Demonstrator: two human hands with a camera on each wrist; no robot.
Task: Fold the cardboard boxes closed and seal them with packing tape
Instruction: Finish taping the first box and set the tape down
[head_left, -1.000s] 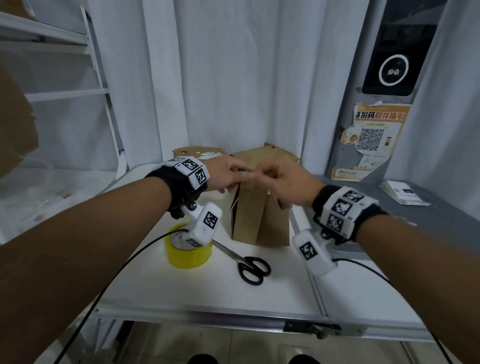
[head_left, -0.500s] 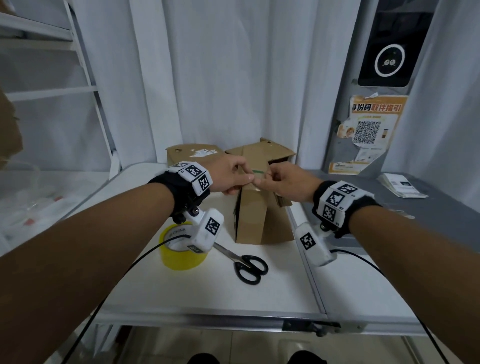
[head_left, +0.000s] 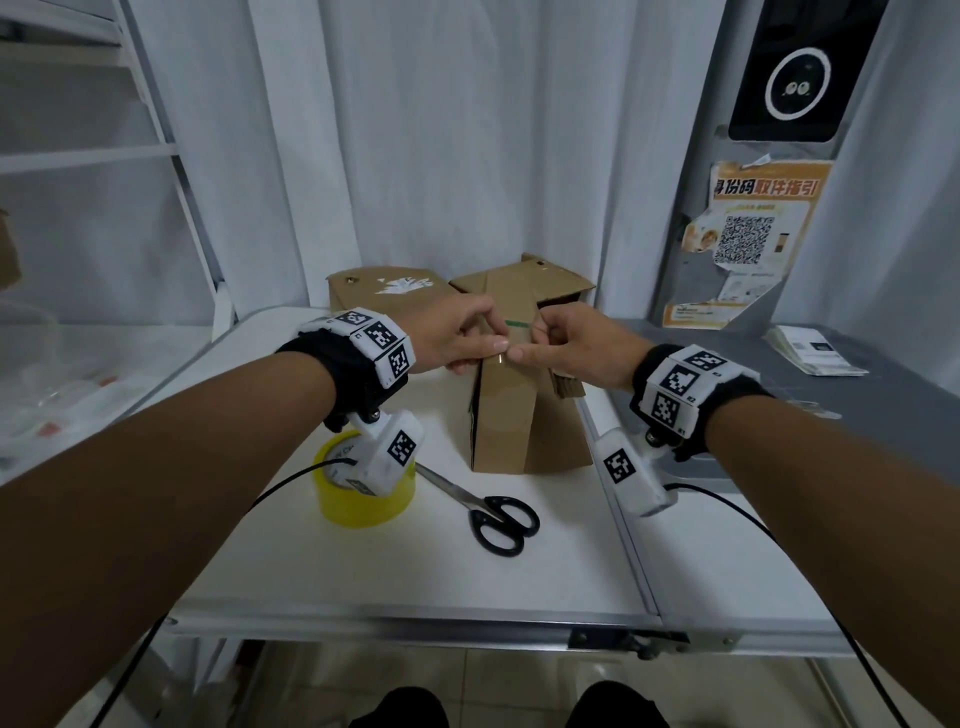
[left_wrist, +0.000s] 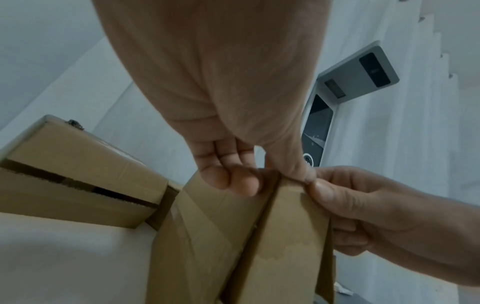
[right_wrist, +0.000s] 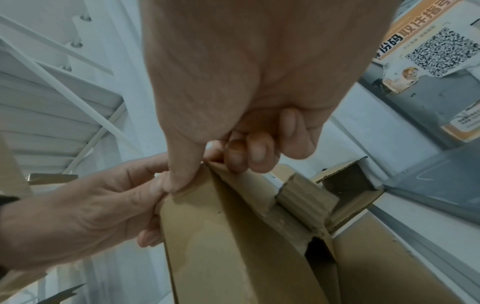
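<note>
- We see a brown cardboard box (head_left: 511, 410) standing upright on the white table (head_left: 415, 561), near the far middle of it.
- The left hand (head_left: 457, 340) has its grip on the top near edge of the box: thumb on the near face, fingers (left_wrist: 233, 181) curled over onto the left face, pinching the cardboard.
- The right hand (head_left: 574, 348) grasps the same top edge from the right side, thumb on the near face and fingers (right_wrist: 249, 152) curled behind onto the cardboard.
- The two thumbs meet, tip to tip, at the top of the near face.
- In the left wrist view a clear strip of tape (left_wrist: 291, 236) lies down the near face of the box, under both thumbs.
- A small green mark (head_left: 517, 323) shows on the top of the box between the two hands.
- In the right wrist view the right side of the box has a loose, gaping flap (right_wrist: 345, 183).
- A second box (head_left: 384, 291) lies behind the left hand, just beside the first; whether they touch we cannot tell.
- A yellow tape roll (head_left: 363, 493) sits on the table near the left wrist, partly hidden by the wrist camera.
- Black-handled scissors (head_left: 485, 512) lie flat between the roll and the box.
- A grey surface to the right carries a white booklet (head_left: 810, 351).
</note>
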